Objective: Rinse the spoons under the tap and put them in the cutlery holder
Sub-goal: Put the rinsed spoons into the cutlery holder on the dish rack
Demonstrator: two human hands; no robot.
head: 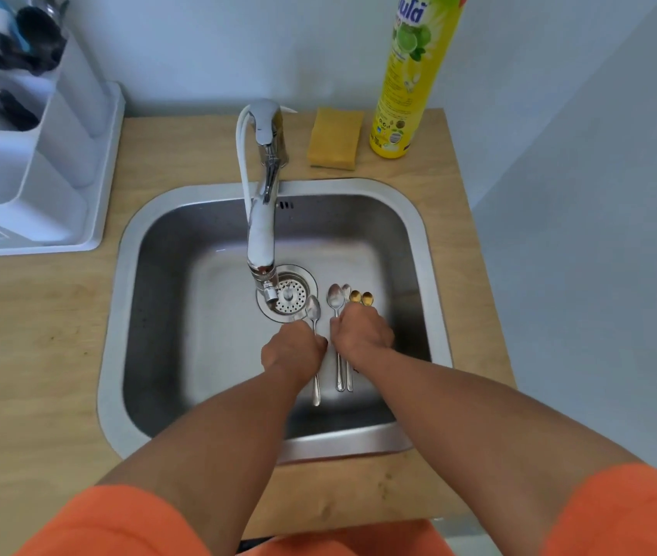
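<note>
Head camera, looking down on a stainless steel sink (150,242) set in a pale wooden counter (37,355). Behind the sink, to its right, stands a tall yellow dish soap bottle (407,86) with a lime picture on its label; the brand letters at the top are cut off and cannot be read. A yellow sponge (334,138) lies just left of the bottle. A chrome tap (262,218) reaches over the sink's drain strainer (290,294). On the sink floor lie five spoons, bowls pointing away: one silver spoon (314,311) beside the strainer, then two more silver spoons (336,298) and two small gold spoons (361,297) to its right. The left hand (292,351), fingers curled, pinches the single spoon's handle. The right hand (363,335), fingers curled downward, presses on the grouped handles; whether it grips them cannot be told. Left of the sink, a white cutlery holder (37,154) contains dark utensils. Orange sleeves (118,523) fill the foreground
</note>
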